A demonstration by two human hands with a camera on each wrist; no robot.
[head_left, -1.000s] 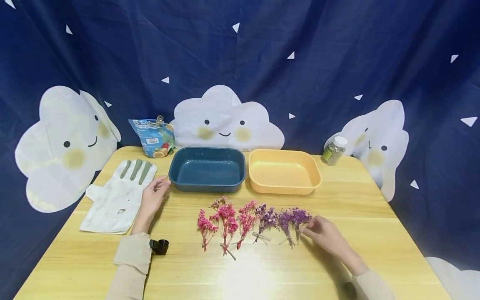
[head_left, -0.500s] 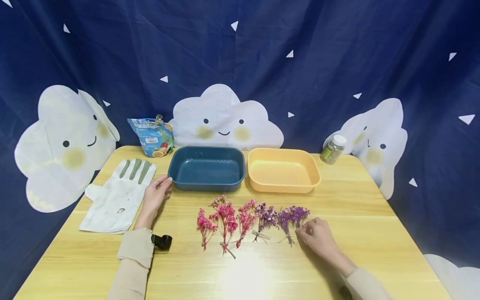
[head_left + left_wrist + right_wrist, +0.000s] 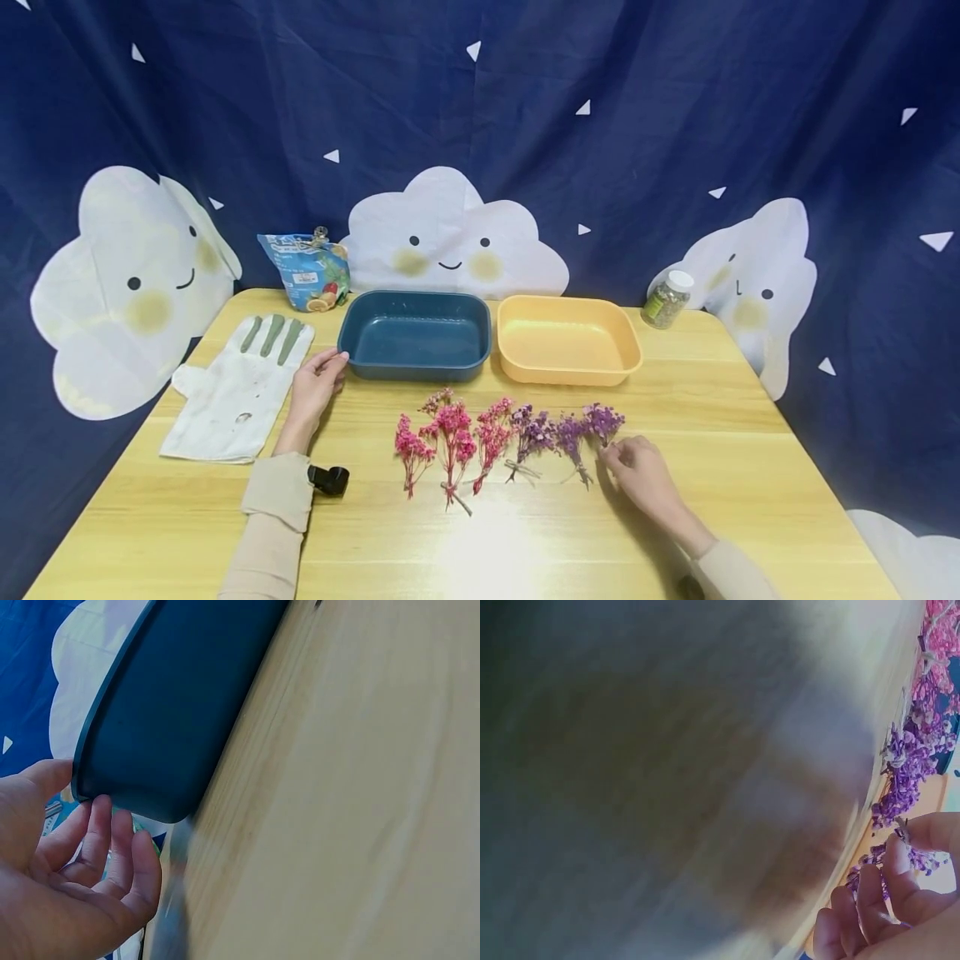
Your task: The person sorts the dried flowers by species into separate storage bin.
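Note:
My left hand (image 3: 315,387) is at the near left corner of the dark blue plastic tray (image 3: 172,712); thumb and index finger pinch its rim while the other fingers curl below. At the right end of a row of dried flowers, my right hand (image 3: 641,475) pinches the stem of a purple dried flower bunch (image 3: 603,422) between thumb and index finger. Two more purple bunches (image 3: 534,433) lie beside it, one tied with twine. Further left are three pink bunches (image 3: 453,433), flower heads pointing away from me. In the right wrist view, fingers partly cover the held bunch.
A yellow tray (image 3: 570,375) stands right of the blue one. A white glove with green finger strips (image 3: 232,396) lies at left. A clipped blue bag (image 3: 307,271) and a white-capped jar (image 3: 667,300) stand along the back edge of the wooden table (image 3: 375,550).
My left hand has moved slightly right, onto the blue tray's corner. The right hand dipped toward me, then rose a little; the held purple bunch now stands slightly apart from its neighbour.

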